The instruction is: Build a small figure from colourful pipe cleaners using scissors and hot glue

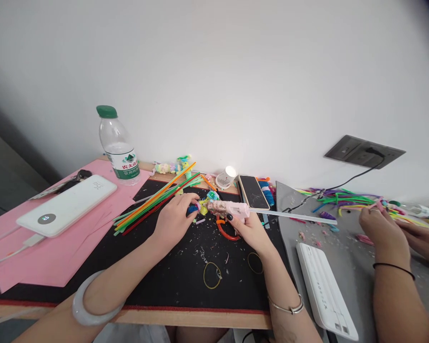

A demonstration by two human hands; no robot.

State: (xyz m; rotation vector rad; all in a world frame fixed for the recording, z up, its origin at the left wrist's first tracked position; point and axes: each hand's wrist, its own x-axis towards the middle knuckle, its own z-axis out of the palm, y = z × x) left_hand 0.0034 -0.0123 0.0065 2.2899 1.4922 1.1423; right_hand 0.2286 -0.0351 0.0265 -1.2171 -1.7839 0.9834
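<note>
A pink hot glue gun is in the grip of my right hand, its nozzle toward the left. From its back end a long whitish glue stick sticks out to the right. My left hand is closed on a small dark-blue fuzzy piece close to the nozzle; my fingers cover part of it. Yellow and pink fuzzy bits show between the piece and the gun. Whether the nozzle touches them I cannot tell. Below the gun lie red-orange scissors, partly hidden by my right hand.
Pipe cleaners lie left of my hands. Behind stand a water bottle and a paper cup, near a phone. Power banks flank the black mat. At right, another person's hands work over a grey mat.
</note>
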